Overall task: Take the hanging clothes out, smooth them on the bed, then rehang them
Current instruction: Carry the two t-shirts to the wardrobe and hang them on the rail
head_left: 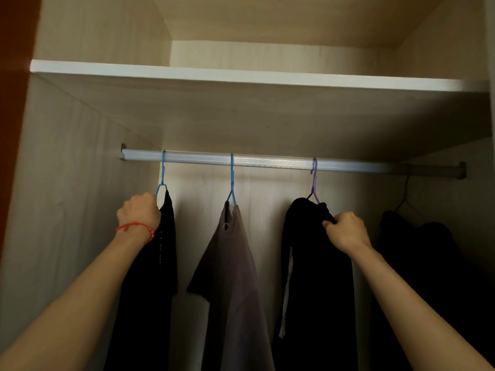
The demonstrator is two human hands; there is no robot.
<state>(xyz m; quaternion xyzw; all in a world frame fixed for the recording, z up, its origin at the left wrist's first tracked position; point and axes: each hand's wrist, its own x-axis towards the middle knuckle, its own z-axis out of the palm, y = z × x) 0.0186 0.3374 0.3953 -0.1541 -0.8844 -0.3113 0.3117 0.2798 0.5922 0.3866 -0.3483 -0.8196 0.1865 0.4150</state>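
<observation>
Several garments hang from a silver rail (267, 162) inside a wardrobe. At the far left a black garment (158, 263) hangs on a blue hanger (162, 172); my left hand (139, 210), with a red string on the wrist, grips its shoulder just under the hook. A mauve t-shirt (233, 277) hangs in the middle on a second blue hanger (232, 180). To its right a black garment (318, 277) hangs on a purple hanger (314, 180); my right hand (345, 228) grips its right shoulder. A dark garment (423, 263) hangs at the far right in shadow.
A pale shelf (241, 74) runs across above the rail. The wardrobe's left wall (67, 196) stands close beside my left arm. Bare stretches of rail lie between the hangers.
</observation>
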